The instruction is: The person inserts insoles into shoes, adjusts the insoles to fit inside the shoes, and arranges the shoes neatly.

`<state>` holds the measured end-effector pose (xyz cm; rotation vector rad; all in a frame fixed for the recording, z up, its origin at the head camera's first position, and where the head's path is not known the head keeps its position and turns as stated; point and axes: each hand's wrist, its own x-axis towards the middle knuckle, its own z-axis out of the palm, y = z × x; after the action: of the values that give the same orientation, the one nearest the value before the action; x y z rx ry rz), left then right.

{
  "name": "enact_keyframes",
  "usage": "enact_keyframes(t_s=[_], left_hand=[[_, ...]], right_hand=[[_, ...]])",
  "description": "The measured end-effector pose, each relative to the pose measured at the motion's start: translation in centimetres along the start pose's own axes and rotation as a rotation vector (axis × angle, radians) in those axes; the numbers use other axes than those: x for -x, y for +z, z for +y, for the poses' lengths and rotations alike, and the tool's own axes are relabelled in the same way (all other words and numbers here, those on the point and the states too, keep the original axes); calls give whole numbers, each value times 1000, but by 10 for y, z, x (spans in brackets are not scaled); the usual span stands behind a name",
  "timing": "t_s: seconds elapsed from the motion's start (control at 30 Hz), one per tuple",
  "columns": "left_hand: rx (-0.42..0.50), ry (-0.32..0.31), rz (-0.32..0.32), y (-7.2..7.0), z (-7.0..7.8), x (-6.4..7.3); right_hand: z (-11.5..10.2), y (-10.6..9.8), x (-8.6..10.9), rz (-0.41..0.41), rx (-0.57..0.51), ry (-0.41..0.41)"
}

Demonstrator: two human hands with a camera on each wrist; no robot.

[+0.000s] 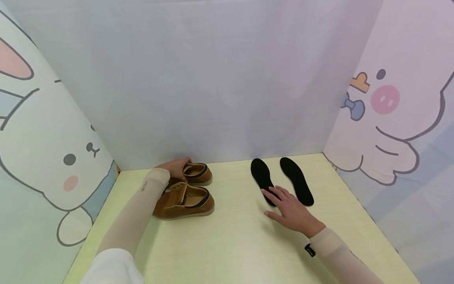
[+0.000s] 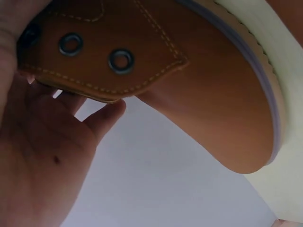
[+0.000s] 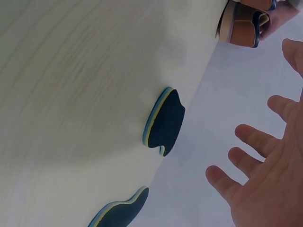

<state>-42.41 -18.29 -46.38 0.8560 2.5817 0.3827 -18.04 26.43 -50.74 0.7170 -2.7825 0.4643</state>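
Two brown leather lace-up shoes lie side by side at the table's left, heels to the right. My left hand grips the far shoe around its upper. In the left wrist view, fingers curl against the eyelet flap of that shoe. The near shoe sits in front, partly behind my forearm. To the right lie two black insoles, a left one and a right one. My right hand, fingers spread and holding nothing, hovers over the near end of the left insole, covering part of it.
A pale wood-grain table bears everything. A white wall rises along its back edge, with cartoon-printed panels at the left and right. In the right wrist view, the insoles show blue and yellow layered edges.
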Motion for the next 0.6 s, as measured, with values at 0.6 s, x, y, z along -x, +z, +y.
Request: enact_keyframes(t_s=[0.6], left_hand=[[-33, -55, -45, -4, 10, -11]], right_hand=[[6, 0, 11, -5, -13, 34]])
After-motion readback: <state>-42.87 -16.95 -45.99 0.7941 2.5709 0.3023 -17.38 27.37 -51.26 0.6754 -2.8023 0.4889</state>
